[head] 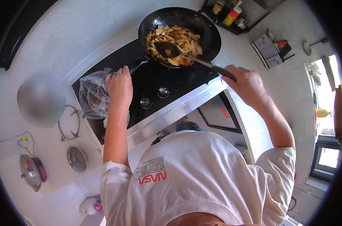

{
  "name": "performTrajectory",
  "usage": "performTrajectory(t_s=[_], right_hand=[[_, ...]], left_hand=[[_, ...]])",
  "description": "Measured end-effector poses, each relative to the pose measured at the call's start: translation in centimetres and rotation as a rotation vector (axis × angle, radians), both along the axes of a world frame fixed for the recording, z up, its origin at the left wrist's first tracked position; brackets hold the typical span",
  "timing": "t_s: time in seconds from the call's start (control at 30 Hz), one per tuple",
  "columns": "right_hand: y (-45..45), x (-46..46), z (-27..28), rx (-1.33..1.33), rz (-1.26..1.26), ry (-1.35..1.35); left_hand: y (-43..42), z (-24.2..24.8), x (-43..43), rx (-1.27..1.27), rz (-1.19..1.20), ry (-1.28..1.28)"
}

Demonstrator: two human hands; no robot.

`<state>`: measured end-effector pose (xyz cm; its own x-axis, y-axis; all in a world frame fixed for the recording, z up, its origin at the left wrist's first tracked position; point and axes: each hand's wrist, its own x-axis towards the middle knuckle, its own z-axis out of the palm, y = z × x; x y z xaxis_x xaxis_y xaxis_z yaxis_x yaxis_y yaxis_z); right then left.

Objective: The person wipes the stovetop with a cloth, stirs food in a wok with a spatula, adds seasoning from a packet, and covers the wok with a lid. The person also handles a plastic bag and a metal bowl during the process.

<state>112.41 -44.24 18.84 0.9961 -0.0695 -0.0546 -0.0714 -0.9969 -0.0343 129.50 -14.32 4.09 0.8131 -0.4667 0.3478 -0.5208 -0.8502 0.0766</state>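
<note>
A black wok [213, 39] holding sliced food pieces [183, 36] in brown sauce sits on the black glass cooktop [185, 77]. My right hand [245, 84] grips the dark handle of a ladle or cooking spoon [200, 60], whose dark bowl lies among the food pieces. On the left, my left hand [119, 84] is closed around the end of the wok's handle [138, 65]; its grip is partly hidden by the back of the hand. Beside that hand, a clear plastic bag [94, 94] rests on the cooktop. Two round knobs [163, 92] show on the cooktop's near part.
A rack with seasoning bottles [232, 16] and a utensil holder [268, 50] stand at the upper right. Left of the cooktop are a wire ring stand [69, 123], a metal bowl [76, 158] and a lidded pan [31, 173]. A metal utensil [308, 47] lies at far right.
</note>
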Motion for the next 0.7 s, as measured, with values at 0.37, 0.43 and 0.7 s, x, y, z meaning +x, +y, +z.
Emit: performTrajectory(t_s=[0.37, 0.43, 0.7], right_hand=[[-5.1, 7.0, -4.8, -0.442, 0.059, -0.033], [-6.0, 6.5, -2.1, -0.451, 0.036, 0.013], [-7.0, 11.5, -0.5, -0.529, 0.191, -0.183]], left_hand=[[-0.8, 0.7, -0.4, 0.016, 0.048, 0.036], [-0.7, 0.5, -0.7, 0.016, 0.079, 0.031], [-1.3, 0.3, -0.7, 0.020, 0.116, 0.069]])
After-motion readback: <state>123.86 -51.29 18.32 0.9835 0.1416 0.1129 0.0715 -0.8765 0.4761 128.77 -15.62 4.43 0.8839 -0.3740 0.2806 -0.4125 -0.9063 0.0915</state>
